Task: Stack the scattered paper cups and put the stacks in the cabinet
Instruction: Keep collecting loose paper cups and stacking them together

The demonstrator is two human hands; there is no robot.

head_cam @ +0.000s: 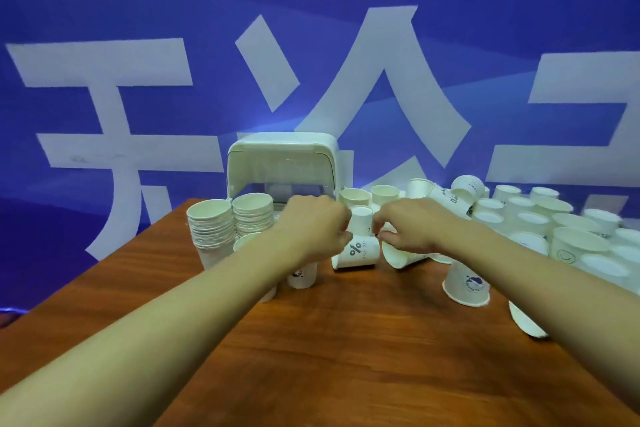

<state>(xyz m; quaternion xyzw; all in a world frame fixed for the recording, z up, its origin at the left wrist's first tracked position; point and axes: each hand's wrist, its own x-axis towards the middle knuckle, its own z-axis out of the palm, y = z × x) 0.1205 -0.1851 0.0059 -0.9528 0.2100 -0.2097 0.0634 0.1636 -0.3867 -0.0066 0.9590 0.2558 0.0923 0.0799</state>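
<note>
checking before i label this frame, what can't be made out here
Head view, the only one:
- Cabinet interior: hidden behind both hands; whether any stacks are inside cannot be told.
- Left hand and right hand: fingertips curl out of sight around a cup; grip unclear.
- Small cup: partly covered by the left forearm.
- Cups at right: cut off by the frame edge; count unknown.

White cups (pixel 533 218) scattered; two stacks (pixel 230 222) upright, apparently.

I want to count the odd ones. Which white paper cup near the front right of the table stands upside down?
The white paper cup with a blue round logo, right of both hands: its wide rim rests on the brown wooden table.
</note>
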